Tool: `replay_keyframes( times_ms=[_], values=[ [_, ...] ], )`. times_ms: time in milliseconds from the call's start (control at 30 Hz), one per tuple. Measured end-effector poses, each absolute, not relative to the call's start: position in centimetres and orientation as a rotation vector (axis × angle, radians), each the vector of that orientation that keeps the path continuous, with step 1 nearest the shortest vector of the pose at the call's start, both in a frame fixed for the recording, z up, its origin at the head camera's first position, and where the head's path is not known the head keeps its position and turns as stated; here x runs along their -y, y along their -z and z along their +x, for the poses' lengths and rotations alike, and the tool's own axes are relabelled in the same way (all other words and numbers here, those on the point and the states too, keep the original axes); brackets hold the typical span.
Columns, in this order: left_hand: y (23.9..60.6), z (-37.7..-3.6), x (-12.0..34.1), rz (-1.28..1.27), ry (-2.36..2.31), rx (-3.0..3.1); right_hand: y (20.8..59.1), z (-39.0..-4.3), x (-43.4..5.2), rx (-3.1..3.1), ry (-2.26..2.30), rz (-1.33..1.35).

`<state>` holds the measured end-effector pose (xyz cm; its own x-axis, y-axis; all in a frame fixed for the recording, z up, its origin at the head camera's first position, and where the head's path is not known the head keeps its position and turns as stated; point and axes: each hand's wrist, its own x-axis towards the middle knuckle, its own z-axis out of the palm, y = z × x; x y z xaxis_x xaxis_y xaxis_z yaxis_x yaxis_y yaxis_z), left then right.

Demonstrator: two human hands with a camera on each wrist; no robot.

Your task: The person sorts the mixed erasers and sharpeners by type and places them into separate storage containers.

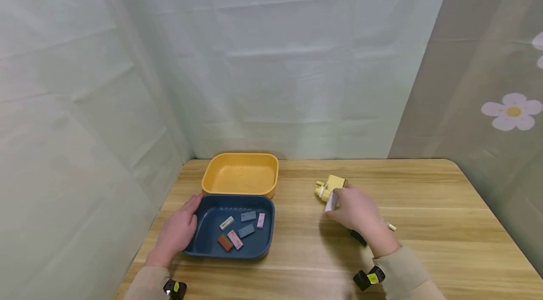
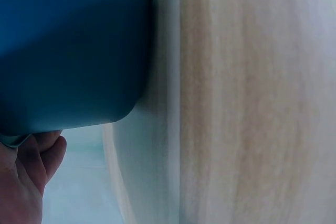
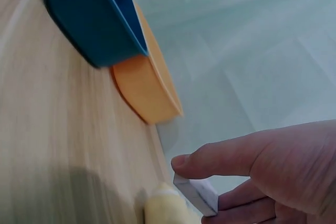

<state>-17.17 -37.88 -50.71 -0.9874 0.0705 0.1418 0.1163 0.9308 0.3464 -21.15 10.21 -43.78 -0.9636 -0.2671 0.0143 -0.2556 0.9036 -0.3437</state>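
My left hand [image 1: 177, 228] holds the left side of a dark blue tray [image 1: 271, 239], with its fingers at the rim in the left wrist view. Several small rectangular blocks lie inside: grey-blue [image 1: 246, 231], pink [image 1: 235, 239], whitish [image 1: 226, 223] and orange-brown [image 1: 225, 243]. Over the right part of the table, my right hand [image 1: 356, 208] pinches a white block [image 3: 198, 194] between thumb and fingers. Just beyond that block sits a pale yellow boxy object with knobby ends [image 1: 335, 182]; my hand partly covers it.
An orange-yellow tray [image 1: 239, 175] stands directly behind the blue one. Under my right forearm, a dark item [image 1: 358, 238] and a cream stick-like piece [image 1: 390, 226] show partly. Fabric walls [image 1: 288, 78] border the wooden table [image 1: 445, 215] at the back and sides.
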Motion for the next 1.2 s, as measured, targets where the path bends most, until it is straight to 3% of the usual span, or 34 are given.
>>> replay_keyframes(
  times_ms=[633,1200],
  values=[
    [50.7,-17.0,37.8,-0.163,0.536,2.948,43.4,-18.9,-1.1,-2.975,0.649,-0.840],
    [50.3,-16.9,37.7,-0.160,0.570,2.953,43.9,-18.9,4.8,-2.905,0.338,-1.014]
  ],
)
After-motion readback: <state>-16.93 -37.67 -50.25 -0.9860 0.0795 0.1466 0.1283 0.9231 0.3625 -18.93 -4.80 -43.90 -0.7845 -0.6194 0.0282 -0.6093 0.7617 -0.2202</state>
